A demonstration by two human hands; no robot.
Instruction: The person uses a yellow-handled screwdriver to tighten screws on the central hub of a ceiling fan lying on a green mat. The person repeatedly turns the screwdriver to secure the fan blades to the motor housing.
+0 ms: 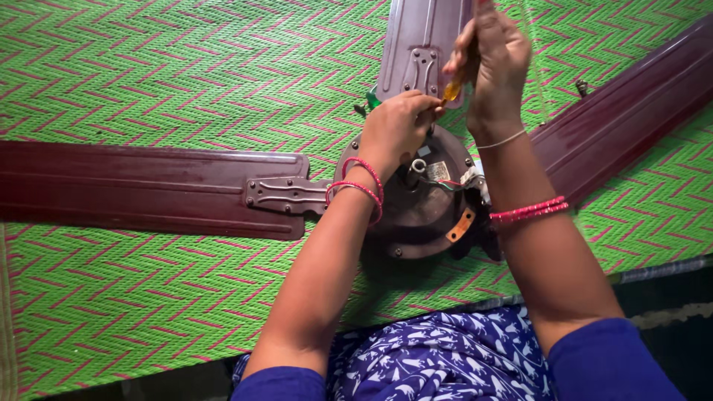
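Green-and-pink woven mat point(148, 74) is covered by a maroon three-bladed metal ceiling fan point(420, 215). Above its hub, an amber-handled screwdriver point(453, 90) is gripped by the right hand point(496, 56); the left hand point(397, 126) is pinched at its tip.

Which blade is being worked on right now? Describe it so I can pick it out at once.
On the green woven mat lies a maroon ceiling fan with a round motor hub. The blade is the one running straight up from the hub. Unlike the other two blades, both hands meet at its bracket, the right hand holding an orange-handled screwdriver.
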